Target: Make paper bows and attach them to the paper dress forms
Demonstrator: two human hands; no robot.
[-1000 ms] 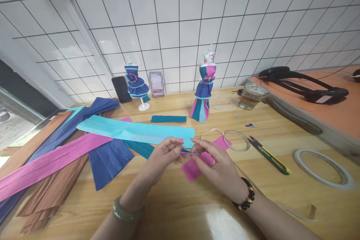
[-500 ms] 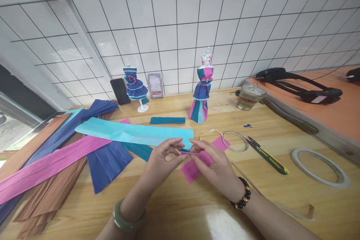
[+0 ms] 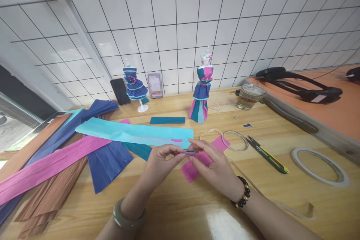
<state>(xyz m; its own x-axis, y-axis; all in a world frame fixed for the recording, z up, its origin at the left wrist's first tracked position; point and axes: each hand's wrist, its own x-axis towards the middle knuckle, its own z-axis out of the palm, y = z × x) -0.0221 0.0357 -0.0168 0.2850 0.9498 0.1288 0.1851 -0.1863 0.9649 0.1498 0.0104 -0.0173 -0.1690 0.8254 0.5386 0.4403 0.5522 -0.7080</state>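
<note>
Both of my hands meet over the middle of the wooden table (image 3: 174, 210). My left hand (image 3: 163, 159) and my right hand (image 3: 213, 165) pinch the two ends of a small folded strip of pink and blue paper (image 3: 190, 153). A pink paper piece (image 3: 194, 168) lies under my right hand. Just behind my fingers stretches a long light-blue paper sheet (image 3: 132, 133) with a small pink scrap (image 3: 176, 140) on it.
Pink (image 3: 47, 167), navy (image 3: 108, 163) and brown (image 3: 47, 195) paper strips lie at left. Two mannequins in paper dresses (image 3: 134, 86) (image 3: 201, 93), a phone (image 3: 120, 90) and a glass jar (image 3: 249, 96) stand at the back. Scissors (image 3: 267, 154) and tape rolls (image 3: 319, 163) (image 3: 234, 140) lie right.
My left fingers have closed tighter onto the small strip, and a small pink scrap now shows on the light-blue sheet. The view has shifted slightly.
</note>
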